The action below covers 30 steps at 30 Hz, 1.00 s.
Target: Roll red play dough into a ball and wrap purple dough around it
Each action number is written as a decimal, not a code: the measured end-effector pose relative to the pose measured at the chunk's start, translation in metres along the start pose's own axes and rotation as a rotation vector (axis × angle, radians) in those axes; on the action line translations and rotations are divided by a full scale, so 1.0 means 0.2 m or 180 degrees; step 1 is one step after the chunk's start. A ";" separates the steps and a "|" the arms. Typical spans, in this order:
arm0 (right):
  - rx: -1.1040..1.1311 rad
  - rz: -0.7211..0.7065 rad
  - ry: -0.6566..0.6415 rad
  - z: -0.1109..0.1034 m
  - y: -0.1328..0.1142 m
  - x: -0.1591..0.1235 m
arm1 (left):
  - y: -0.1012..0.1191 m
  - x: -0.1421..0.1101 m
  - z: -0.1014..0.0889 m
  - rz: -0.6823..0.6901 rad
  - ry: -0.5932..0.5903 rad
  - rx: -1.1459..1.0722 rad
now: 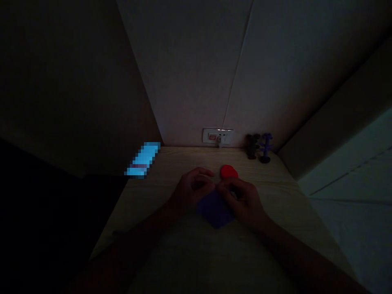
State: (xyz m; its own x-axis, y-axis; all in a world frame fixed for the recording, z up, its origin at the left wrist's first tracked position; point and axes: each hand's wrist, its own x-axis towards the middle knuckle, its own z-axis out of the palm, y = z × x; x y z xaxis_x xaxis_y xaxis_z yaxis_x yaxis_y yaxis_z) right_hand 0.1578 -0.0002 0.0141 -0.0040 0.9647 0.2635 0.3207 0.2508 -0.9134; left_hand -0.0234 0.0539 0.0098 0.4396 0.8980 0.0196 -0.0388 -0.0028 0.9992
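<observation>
In dim light, a dark purple sheet (216, 210), perhaps paper or cloth, lies on the wooden tabletop with one corner toward me. My left hand (194, 188) is at its far edge, thumb and a finger pinched there while the index finger stretches above. Facing it, my right hand (243, 198) pinches the same far part of the sheet, the fingertips of both hands nearly touching. What exactly lies between the fingertips is too dark to make out. Just beyond my right fingers sits a round red object (229, 171), partly covered by that hand.
A bright, blurred-out screen (143, 160) stands at the table's (177, 157) back left. Two small tree-shaped figures, one dark (252, 146) and one purple (266, 148), are at the back right. On the wall is a socket panel (217, 136) with a plug in it.
</observation>
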 end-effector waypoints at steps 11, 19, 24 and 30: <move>0.0126 0.0134 0.0088 -0.01 0.01 0.00 | 0.00 -0.01 0.00 -0.0068 0.0062 0.0435; 0.0022 0.0123 0.0316 -0.01 0.01 0.00 | -0.02 0.00 0.00 -0.0087 0.0039 0.0404; 0.0265 0.0424 0.0203 -0.01 0.03 0.00 | 0.00 0.00 -0.01 0.0039 0.0323 0.0458; 0.0600 0.0603 0.0203 -0.02 0.02 0.00 | 0.01 0.00 0.00 0.0028 0.0431 0.0391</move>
State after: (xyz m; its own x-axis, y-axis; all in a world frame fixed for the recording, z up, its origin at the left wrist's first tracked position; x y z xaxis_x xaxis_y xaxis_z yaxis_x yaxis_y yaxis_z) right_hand 0.1619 -0.0001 0.0121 0.1009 0.9903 0.0960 0.1282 0.0828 -0.9883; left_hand -0.0240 0.0539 0.0127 0.3146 0.9487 0.0318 0.0716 -0.0571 0.9958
